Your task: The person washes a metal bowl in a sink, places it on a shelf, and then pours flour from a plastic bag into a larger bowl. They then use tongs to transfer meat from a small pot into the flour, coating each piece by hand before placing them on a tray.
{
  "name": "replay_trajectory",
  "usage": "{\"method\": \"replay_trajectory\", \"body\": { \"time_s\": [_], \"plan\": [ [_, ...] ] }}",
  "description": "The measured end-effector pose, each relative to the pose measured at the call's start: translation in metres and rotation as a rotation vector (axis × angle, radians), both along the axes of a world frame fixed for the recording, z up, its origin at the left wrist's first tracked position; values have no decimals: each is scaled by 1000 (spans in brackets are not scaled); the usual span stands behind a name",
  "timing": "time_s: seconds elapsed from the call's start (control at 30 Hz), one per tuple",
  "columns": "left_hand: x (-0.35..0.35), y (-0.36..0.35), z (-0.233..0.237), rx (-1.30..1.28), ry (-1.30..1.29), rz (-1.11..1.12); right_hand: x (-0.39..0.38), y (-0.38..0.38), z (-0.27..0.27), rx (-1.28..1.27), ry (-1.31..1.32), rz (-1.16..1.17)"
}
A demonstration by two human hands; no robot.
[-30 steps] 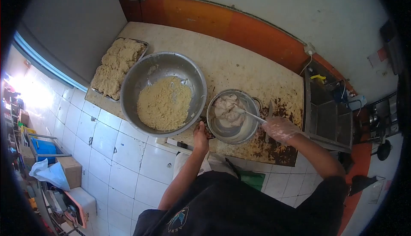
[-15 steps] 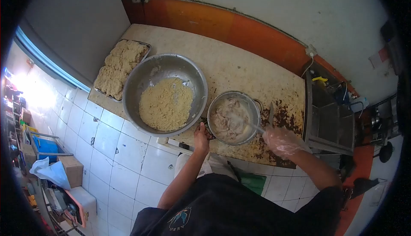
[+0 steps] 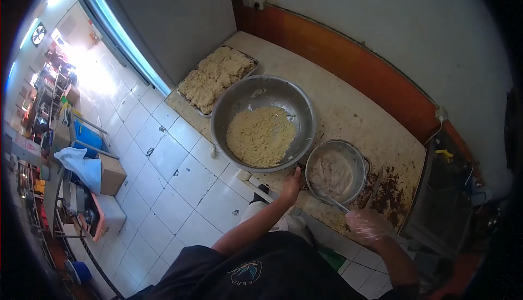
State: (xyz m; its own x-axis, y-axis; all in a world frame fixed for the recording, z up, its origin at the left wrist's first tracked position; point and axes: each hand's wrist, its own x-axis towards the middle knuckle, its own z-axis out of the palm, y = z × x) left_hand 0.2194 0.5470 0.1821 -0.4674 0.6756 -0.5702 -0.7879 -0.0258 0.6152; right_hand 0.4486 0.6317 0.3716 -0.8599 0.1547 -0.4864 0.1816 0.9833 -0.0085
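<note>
A metal pot [image 3: 362, 176] holds pieces of what looks like raw meat in pale, wet batter [image 3: 333, 176]. My left hand [image 3: 292, 185] is closed at the pot's left side, around its handle, which is mostly hidden. In a clear plastic glove, my right hand [image 3: 370, 225] grips a long-handled metal utensil [image 3: 336, 204]; its head is sunk in the batter, so its kind is hidden. Left of the pot stands a large steel bowl [image 3: 222, 101] with crumbly yellowish flour coating [image 3: 259, 136]. Beyond it, coated pieces [image 3: 218, 77] are heaped on a metal tray [image 3: 253, 70].
The worn table [image 3: 354, 112] has a rusty, peeling patch at right, where a blurred knife-like blade [image 3: 376, 184] lies. A grey panel stands behind the tray. A metal rack [image 3: 438, 191] adjoins the table's right end. A cardboard box [image 3: 113, 175] sits on the left.
My view has turned, so the table sits further right in the picture. The utensil has swung from the pot's right side toward its near side. My left hand stays at the pot.
</note>
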Motion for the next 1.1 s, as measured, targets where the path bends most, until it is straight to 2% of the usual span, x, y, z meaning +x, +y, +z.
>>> {"method": "replay_trajectory", "body": {
  "time_s": [0.07, 0.1, 0.17, 0.23, 0.33, 0.4, 0.43, 0.5, 0.53, 0.57, 0.6, 0.67, 0.73, 0.8, 0.83, 0.87, 0.9, 0.93, 0.97, 1.03, 1.07, 1.1],
  "plan": [
    [-4, -2, 12, -35, -13, -27, -18, -8, -4, -68, -118, -555],
    [-7, -4, 16, -70, -32, -56, -18, -6, -5, -70, -113, -547],
    [-9, -4, -16, -8, -46, -77, -17, -1, -6, 68, 130, -634],
    [-11, -6, -27, 56, -63, -102, -21, -4, 7, 102, 104, -653],
    [-13, -11, -9, 130, 26, -170, -36, -13, 25, 147, 64, -711],
    [-14, -28, 21, -66, 30, -129, -33, -15, 11, 149, 47, -733],
    [-21, -40, 15, -71, 27, -125, -20, -11, -16, 141, 104, -685],
    [-33, -79, -5, -91, 87, -359, -25, -13, -29, 128, 150, -614],
    [-40, -101, -13, -97, 76, -333, -40, -16, -23, 124, 106, -727],
    [-49, -124, -16, -166, 111, -416, -53, -20, -19, 124, 63, -837],
    [-59, -149, -20, -233, 147, -501, -61, -24, -15, 123, 58, -810],
    [-81, -207, -54, -256, 135, -494, -69, -31, -8, 133, 116, -858],
    [-103, -272, -79, -361, 239, -371, -70, -31, -18, 160, 98, -834],
    [-118, -348, -138, -454, 145, -97, -57, -41, -28, 281, 167, -790],
    [-124, -383, -134, -554, 68, 13, -57, -49, -34, 368, 270, -730],
    [-128, -421, -129, -655, -17, 152, -77, -57, -18, 285, 285, -790],
    [-122, -463, -146, -713, -68, 292, -98, -68, -6, 184, 290, -834],
    [-113, -506, -165, -767, -124, 441, -104, -67, -24, 139, 618, -577],
    [-100, -542, -169, -810, -192, 494, -109, -63, -43, 141, 876, -268],
    [-78, -604, -181, -913, -285, 524, -215, -164, 22, -130, 725, -666],
    [-67, -632, -187, -976, -312, 489, -254, -193, 18, -168, 734, -587],
    [-55, -659, -191, -959, -335, 557, -286, -221, 11, -251, 781, -328]
  ]
}}
